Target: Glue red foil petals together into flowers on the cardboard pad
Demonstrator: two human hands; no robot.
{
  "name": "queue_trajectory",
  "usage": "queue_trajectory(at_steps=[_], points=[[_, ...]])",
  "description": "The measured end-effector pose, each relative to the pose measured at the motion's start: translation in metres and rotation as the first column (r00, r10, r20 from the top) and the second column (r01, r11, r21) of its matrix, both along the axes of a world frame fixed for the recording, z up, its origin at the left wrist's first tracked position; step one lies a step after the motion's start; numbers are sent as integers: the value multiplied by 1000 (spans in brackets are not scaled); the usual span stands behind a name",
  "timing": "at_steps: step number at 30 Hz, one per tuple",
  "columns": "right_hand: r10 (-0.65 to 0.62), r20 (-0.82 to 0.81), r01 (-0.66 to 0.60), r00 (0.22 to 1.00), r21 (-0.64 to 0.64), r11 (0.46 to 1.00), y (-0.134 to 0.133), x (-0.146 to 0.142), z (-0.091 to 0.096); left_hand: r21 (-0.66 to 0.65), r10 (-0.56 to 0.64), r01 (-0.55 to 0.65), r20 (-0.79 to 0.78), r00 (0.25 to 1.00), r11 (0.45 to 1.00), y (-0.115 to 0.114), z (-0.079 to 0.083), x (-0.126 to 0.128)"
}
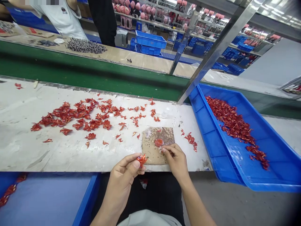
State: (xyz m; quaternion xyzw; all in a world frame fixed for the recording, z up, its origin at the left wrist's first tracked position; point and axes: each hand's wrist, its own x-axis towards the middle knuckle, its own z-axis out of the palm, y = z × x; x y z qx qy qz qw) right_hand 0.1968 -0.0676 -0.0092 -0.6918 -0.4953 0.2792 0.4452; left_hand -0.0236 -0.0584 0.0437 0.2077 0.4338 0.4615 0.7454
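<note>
Red and small, a petal piece [142, 159] is pinched between thumb and forefinger of the left hand [124, 179], at the near-left corner of a cardboard pad [152, 152]. The right hand [177, 160] is nearer the pad. Its fingertips pinch a thin tool [161, 148] against a red blob [159, 142], just up-right of the piece.

Red flower piece [141, 159], pinched aloft over the table's [70, 150] near edge. Round red blob [158, 142] lying on a flat brown card [152, 155] at that edge.
</note>
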Motion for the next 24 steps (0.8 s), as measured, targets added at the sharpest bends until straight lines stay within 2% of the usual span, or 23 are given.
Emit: queue_trajectory(at_steps=[4,7,12,15,17,21,24], points=[[25,-7,-25,1000,-7,1000,-1,1,1,16,-22,23,-32,999,1000,-1,-1,2],[63,-21,-64,998,-24,998,-6,4,11,6,-25,25,-25,999,1000,-3,-4,2],[206,-50,-208,977,-41,977,-18,7,53,-13,-79,80,47,996,997,-5,-6,4],[303,-115,-300,946,44,953,-22,0,78,-33,-165,170,111,980,985,-4,-1,11],[357,-178,-344,917,102,933,-22,-8,88,-41,-224,232,148,963,972,-3,2,16],[458,-241,-427,856,172,888,-19,-23,91,-25,-289,299,192,938,954,-1,6,20],[478,-256,-445,840,178,878,-17,-27,86,-30,-293,306,208,933,952,-1,4,18]])
